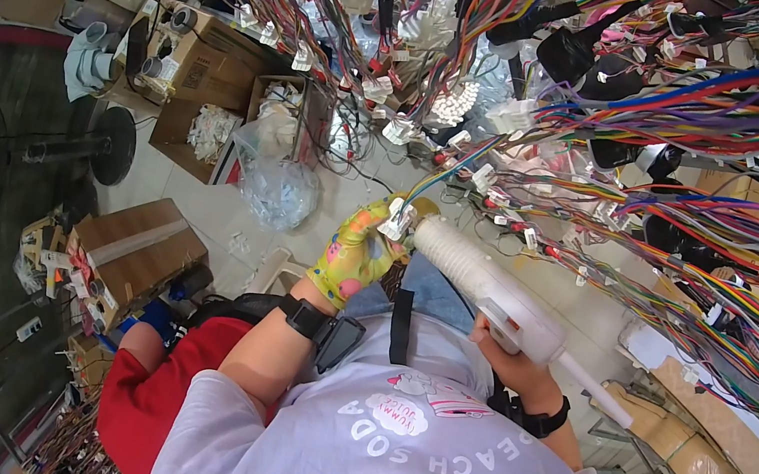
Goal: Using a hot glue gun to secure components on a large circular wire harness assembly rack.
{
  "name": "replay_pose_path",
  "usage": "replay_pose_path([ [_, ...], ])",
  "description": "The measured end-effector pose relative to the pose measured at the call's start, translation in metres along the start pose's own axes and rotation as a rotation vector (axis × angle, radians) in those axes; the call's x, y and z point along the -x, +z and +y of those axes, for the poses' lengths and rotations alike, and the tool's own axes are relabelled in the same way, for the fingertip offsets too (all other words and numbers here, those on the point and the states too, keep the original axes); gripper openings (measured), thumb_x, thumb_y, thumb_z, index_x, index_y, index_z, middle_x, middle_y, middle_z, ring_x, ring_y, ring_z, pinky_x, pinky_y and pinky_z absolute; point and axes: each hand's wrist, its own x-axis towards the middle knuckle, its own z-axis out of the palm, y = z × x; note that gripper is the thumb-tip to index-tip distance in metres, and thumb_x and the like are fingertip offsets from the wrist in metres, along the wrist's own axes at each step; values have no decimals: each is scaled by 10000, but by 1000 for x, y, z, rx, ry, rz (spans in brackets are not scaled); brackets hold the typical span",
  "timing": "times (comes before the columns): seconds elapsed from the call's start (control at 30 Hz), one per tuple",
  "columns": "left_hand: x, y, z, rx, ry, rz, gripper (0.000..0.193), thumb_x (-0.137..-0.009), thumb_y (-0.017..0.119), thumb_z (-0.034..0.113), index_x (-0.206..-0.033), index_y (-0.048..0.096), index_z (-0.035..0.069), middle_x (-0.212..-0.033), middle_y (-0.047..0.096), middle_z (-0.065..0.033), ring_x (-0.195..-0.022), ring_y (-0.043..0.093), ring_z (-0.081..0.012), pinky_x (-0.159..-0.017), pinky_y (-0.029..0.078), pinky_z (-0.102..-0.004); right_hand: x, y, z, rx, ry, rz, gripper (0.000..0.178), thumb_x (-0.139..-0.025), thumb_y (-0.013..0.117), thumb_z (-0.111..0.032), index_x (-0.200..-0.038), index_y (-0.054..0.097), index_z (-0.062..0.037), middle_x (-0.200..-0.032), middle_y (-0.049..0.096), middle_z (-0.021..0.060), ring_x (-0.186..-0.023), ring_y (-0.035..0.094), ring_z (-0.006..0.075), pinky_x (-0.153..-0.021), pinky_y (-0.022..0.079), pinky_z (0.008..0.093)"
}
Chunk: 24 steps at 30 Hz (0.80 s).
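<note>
our gloved left hand is gripping a white connector just beside the nose of the white tubular tool that our right hand is clasping. we are handling this single connector; many others are hanging from wire bundles ahead, though which are finished, we aren't quite making out.

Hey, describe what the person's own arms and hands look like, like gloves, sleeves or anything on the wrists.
The left hand wears a yellow glove with multicoloured spots; the right hand shows no glove. Both wrists carry black bands, the left band with a dark, boxy device beside it. The visible left sleeve is short and pale, whitish-lavender, leaving the forearm uncovered.
</note>
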Motion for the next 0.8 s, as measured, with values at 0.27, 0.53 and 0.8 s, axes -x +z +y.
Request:
replay_pose_path([
  [0.27,-1,-9,-3,-25,15,59,450,-859,602,255,-1244,512,41,-1182,591,-119,-1099,571,-270,-968,452,-436,0,0,3,18,1,7,93,-814,625,26,-843,563,-37,-753,530,-3,-699,490,85,-616,398,233],
  [0.53,-1,-13,-3,38,25,36,430,-857,611,255,-1228,532,52,-1159,608,-102,-1070,585,-251,-940,468,-410,1,-1,2,67,7,1,98,-813,639,11,-842,564,-46,-754,529,-9,-702,491,87,-626,404,237],
  [0.8,-1,-3,-1,38,13,56,435,-850,625,238,-1230,532,49,-1162,607,-103,-1075,583,-252,-950,464,-415,0,0,-5,40,9,-21,93,-814,631,13,-862,571,-39,-750,537,-5,-712,502,93,-637,416,244],
])
